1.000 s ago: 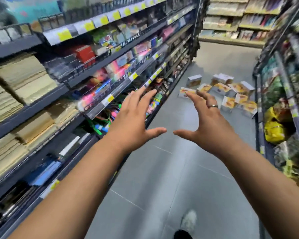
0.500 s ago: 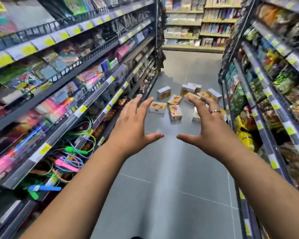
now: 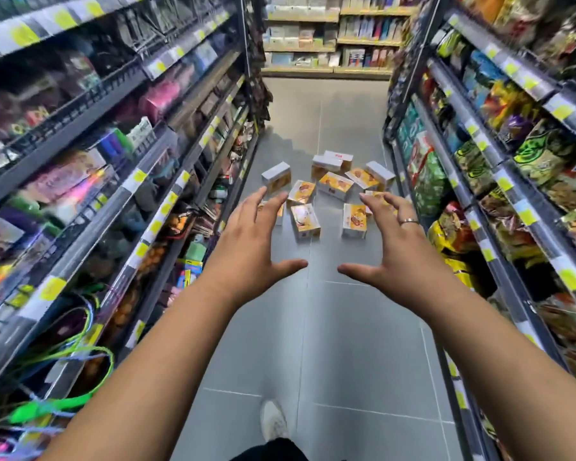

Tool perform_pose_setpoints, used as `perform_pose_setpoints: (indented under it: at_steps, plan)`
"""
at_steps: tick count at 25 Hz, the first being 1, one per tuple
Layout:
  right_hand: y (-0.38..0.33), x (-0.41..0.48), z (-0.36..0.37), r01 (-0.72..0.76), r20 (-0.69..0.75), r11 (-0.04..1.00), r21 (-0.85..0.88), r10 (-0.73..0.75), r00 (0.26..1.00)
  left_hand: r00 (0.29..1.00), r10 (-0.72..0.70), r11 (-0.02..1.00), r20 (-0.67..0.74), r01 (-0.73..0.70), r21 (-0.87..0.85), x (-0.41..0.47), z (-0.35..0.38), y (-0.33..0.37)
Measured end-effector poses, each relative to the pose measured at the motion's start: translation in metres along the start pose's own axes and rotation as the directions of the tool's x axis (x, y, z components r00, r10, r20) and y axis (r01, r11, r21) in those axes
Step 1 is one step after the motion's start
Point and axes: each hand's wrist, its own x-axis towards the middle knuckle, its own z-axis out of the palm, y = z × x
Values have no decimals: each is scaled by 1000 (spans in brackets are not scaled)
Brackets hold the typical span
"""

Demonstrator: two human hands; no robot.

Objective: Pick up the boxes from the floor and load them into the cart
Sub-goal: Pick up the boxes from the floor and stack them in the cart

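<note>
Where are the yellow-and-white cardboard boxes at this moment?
In the head view, the yellow-and-white cardboard boxes lie scattered on the grey tiled floor mid-aisle, ahead of the left hand and right hand, untouched.

Bare forearms (image 3: 167, 354), silver ring (image 3: 409, 221) on the right hand (image 3: 401, 257), white shoe (image 3: 273, 420), dark trousers (image 3: 273, 451).

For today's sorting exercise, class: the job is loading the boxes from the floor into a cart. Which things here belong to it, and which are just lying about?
Job:
boxes, scattered on the floor
left hand and right hand, both empty, held out towards them
No cart shows.

Lying about:
snack bags, right side
green cords, left side
price tags
far shelf
</note>
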Motion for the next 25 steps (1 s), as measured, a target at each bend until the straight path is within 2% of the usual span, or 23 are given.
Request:
perform_pose_setpoints:
  at_steps: [10,18,25]
  plan:
    - [39,215,33,-145,3,989,4,145,989,992,31,1000,120,-31,-5,228,23,-95]
    - [130,408,50,-151,17,988,22,151,988,987,-17,1000,158,13,27,413,92,-133]
    - [215,560,44,-185,101,982,-34,188,977,977,-61,998,207,64,-7,570,147,-137]
